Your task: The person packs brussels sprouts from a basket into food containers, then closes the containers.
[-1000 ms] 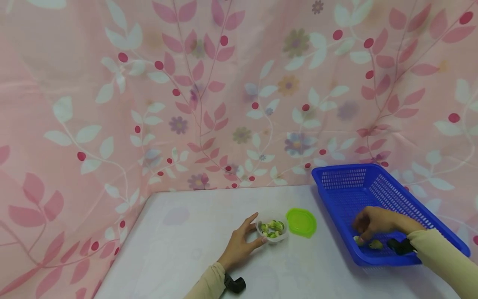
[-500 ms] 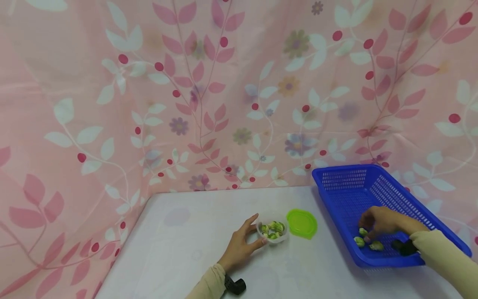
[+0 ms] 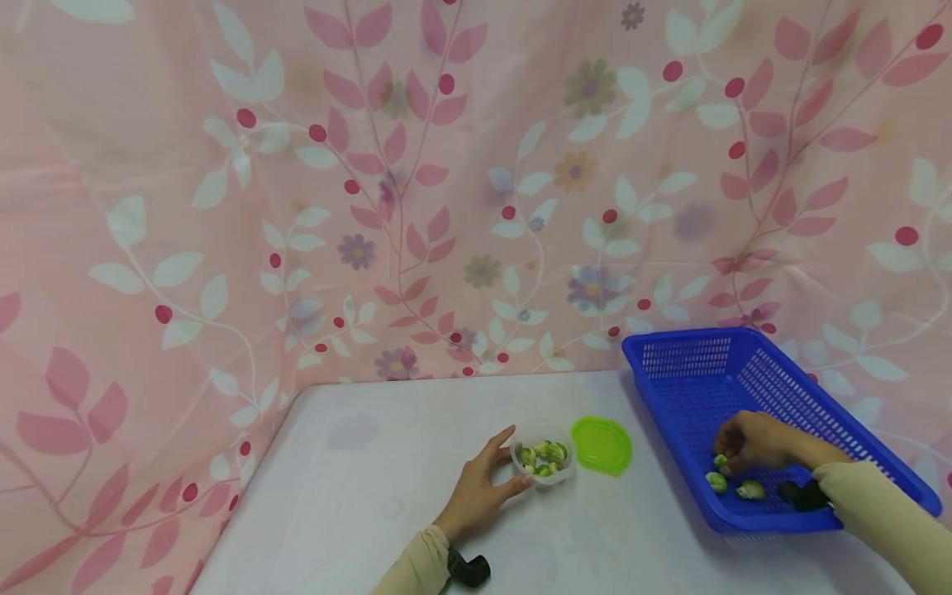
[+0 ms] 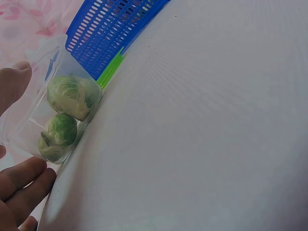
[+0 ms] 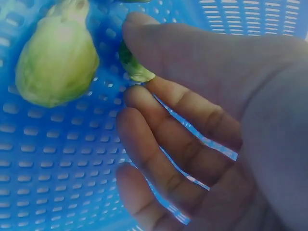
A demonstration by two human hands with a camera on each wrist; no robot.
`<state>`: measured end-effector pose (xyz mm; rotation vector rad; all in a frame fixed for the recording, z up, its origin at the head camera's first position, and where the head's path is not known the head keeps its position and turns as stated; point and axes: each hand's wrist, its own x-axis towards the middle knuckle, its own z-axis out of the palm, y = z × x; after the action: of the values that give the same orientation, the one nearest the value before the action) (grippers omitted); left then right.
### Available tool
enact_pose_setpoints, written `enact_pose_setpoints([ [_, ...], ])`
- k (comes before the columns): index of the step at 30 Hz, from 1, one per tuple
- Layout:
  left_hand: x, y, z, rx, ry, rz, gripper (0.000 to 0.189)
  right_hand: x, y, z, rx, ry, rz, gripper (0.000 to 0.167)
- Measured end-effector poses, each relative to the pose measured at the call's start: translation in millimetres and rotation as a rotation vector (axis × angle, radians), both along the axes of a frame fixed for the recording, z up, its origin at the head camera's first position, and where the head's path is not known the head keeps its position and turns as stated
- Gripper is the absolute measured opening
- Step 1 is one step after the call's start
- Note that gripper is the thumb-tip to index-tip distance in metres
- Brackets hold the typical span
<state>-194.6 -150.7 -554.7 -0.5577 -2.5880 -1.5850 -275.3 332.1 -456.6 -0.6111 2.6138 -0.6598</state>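
My left hand (image 3: 478,489) holds the clear plastic container (image 3: 545,478) on the table, thumb at its near side and fingers at its far side. Several Brussels sprouts (image 4: 69,94) lie inside it, seen through the wall in the left wrist view. Over at the right, my right hand (image 3: 754,440) reaches down into the blue basket (image 3: 662,421) and pinches a small Brussels sprout (image 5: 132,66) between thumb and fingers. Two more loose sprouts lie on the basket floor near it: a round one (image 3: 716,482) and a paler one (image 3: 751,490).
A green lid (image 3: 601,446) lies flat on the white table (image 3: 357,496), between the container and the basket. Behind the table hangs a pink floral curtain (image 3: 416,207). The basket's raised walls surround my right hand.
Within the basket my right hand has shifted slightly right, off the round sprout, and its fingers have come onto another sprout. The left hand and container stay in place.
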Motion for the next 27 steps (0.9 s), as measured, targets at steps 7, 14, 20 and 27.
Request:
enact_pose_setpoints([
  [7,0.2,-0.5,-0.8,0.007,0.010,0.002,0.081,-0.3,5,0.5,-0.121,0.038,0.006,0.030],
  [14,0.3,-0.7,1.5,0.008,0.012,0.000,0.083,1.9,2,0.7,-0.186,0.165,-0.044,0.040],
  [20,-0.3,-1.0,1.0,0.000,0.013,-0.002,0.086,3.1,-1,3.0,-0.194,0.224,-0.129,0.039],
  [27,0.0,-1.5,0.0,-0.004,0.023,-0.001,0.085,7.2,-7,14.0,-0.278,0.154,-0.224,0.044],
])
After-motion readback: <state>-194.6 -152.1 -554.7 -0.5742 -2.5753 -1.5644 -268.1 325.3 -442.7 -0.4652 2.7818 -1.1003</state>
